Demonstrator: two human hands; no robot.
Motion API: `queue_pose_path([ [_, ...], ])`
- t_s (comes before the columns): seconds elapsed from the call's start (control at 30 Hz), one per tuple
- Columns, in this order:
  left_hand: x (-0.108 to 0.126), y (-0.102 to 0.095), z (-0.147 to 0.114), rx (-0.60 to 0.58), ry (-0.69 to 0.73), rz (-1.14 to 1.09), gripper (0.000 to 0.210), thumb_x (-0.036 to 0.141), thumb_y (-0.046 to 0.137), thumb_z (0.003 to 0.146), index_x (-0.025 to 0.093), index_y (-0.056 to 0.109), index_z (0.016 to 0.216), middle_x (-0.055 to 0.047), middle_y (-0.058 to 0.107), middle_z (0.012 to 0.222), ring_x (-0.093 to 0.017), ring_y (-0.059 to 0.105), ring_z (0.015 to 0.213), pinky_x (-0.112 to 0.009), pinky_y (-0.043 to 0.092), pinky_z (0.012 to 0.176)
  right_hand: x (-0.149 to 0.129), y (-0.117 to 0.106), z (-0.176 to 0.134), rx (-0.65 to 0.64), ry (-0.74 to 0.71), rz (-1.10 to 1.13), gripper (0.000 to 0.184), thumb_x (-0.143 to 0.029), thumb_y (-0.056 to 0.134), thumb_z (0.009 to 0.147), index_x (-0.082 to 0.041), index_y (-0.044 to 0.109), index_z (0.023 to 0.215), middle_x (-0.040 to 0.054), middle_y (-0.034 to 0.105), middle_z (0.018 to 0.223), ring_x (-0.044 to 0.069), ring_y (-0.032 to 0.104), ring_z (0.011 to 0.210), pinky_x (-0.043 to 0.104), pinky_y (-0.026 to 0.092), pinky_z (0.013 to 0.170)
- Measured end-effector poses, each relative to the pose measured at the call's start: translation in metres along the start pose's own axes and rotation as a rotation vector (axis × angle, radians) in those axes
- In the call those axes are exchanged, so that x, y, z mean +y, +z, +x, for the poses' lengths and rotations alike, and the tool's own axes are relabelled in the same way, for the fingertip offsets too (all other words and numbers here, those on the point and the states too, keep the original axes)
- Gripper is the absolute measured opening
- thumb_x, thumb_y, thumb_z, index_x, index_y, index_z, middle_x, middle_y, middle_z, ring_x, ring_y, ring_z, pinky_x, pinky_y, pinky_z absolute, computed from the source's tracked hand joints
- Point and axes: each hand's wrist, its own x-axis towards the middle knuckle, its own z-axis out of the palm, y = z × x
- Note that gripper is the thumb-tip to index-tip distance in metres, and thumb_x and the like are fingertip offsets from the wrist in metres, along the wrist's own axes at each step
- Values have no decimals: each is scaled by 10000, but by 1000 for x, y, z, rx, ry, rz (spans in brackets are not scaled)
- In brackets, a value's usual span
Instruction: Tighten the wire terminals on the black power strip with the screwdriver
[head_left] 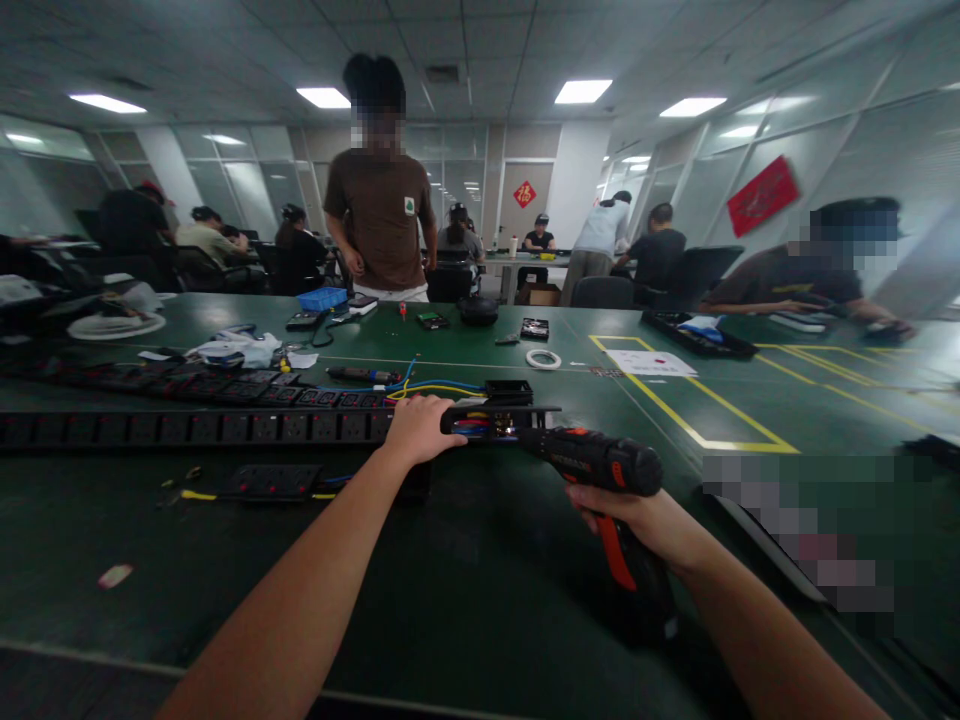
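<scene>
**Power strip gripped in left hand, cordless drill in right, at the strip's open end**

We have a long black power strip (225, 429) lying across the green table (465, 560); it is our landmark. We see the left hand (421, 432) on its right part, fingers curled over the casing, thumb on the near side, no visible gap; the fingertips behind it are hidden. Just right of that hand the strip's casing is open, red and blue wires (474, 427) showing inside.

We see the right hand (637, 515) to the near right of the strip, fingers wrapped round the handle of a black-and-orange cordless drill (600, 460). The drill's nose points left at the strip's open section; we cannot tell if the bit touches.

Near side of the strip: a loose socket module (274, 482) with yellow and blue leads. Just beyond the strip: a second row of sockets (225, 385), a dark pen-shaped tool (364, 376), and blue and yellow wires (442, 386). Farther beyond the strip: a white ring (543, 359) and a blue basket (322, 299). Right of the strip: a white sheet (650, 362) by yellow floor-style markings on the table. Past the strip, across the table, a person in a brown T-shirt (381, 220) stands.
</scene>
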Motion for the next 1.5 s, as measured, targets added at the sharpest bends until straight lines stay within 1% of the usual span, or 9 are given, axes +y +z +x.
queue_pose_path([
  [0.1,0,-1,0,-9,-5,-4,703,745,671,820,281,642,1346,-100,686,1322,-359,600,1224,-480,423,1005,-2,1,-1,0,3,26,388,-539,822,773,-181,676,811,-10,618,647,167,551,610,315,403,604],
  [0.23,0,-1,0,-7,-6,-9,703,742,677,818,286,639,1352,-99,676,1341,-361,593,1239,-482,413,1024,-3,1,-1,0,17,33,392,-538,835,759,-181,676,785,-10,616,640,166,553,609,310,407,603],
  [0.4,2,-3,0,-17,-9,-7,686,734,681,819,289,646,1340,-102,683,1325,-363,601,1229,-476,419,1009,-2,1,0,-3,-2,19,395,-542,824,767,-180,667,749,-10,612,628,162,547,596,311,405,605],
  [0.6,1,-2,-1,-12,-11,-10,689,727,685,821,285,638,1347,-100,679,1332,-361,598,1237,-478,411,1017,-3,1,-1,-11,-15,-1,378,-535,807,791,-182,672,770,-7,620,640,167,554,609,312,413,610],
  [0.8,1,-1,0,-13,-10,-3,683,732,688,815,291,643,1335,-100,681,1336,-358,602,1232,-471,414,1014,-5,1,-2,17,-4,6,379,-530,829,768,-183,678,762,-3,624,643,170,565,610,307,416,592],
  [0.97,2,-3,0,-14,-8,-17,692,734,670,828,282,637,1351,-109,673,1344,-370,596,1238,-488,411,1020,-4,0,0,-19,-19,-6,381,-531,821,783,-181,678,731,-2,624,631,162,555,592,312,425,599],
  [1.13,1,-2,0,-13,-5,-10,688,746,677,816,295,644,1335,-98,682,1323,-356,603,1219,-472,418,1007,-2,0,1,12,-11,65,368,-515,847,753,-180,704,801,10,648,659,182,584,612,325,445,618],
  [1.3,1,-5,0,-21,-3,-5,678,733,679,820,283,648,1327,-104,683,1324,-358,606,1213,-470,423,996,0,-2,2,4,-28,40,361,-492,832,782,-180,719,924,32,690,748,201,614,665,347,471,666],
  [1.5,3,-7,-1,-25,-5,-10,677,735,659,829,286,646,1337,-106,680,1321,-365,599,1214,-486,418,1003,1,-1,2,0,-46,23,367,-497,828,779,-181,723,936,42,709,778,206,623,665,349,477,667],
])
